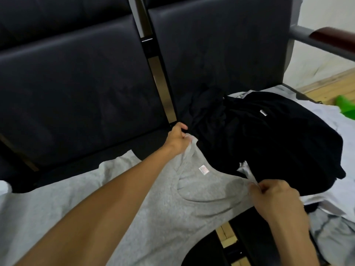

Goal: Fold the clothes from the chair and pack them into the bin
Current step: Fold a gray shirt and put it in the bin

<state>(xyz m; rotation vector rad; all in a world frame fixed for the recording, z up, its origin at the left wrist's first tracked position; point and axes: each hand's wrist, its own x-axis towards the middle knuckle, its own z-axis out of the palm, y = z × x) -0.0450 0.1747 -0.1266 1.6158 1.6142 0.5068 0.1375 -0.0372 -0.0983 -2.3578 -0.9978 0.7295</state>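
Early going — left hand and right hand pinch the grey shirt by its shoulders; black clothes unfolded, bin unseen.

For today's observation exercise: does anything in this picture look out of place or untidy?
Yes. A black garment lies crumpled on other clothes on the chair, overlapping the grey T-shirt that the left hand and right hand pinch at its shoulders.

The dark seat carries a grey shirt, black clothes and, apparently, pale garments underneath.
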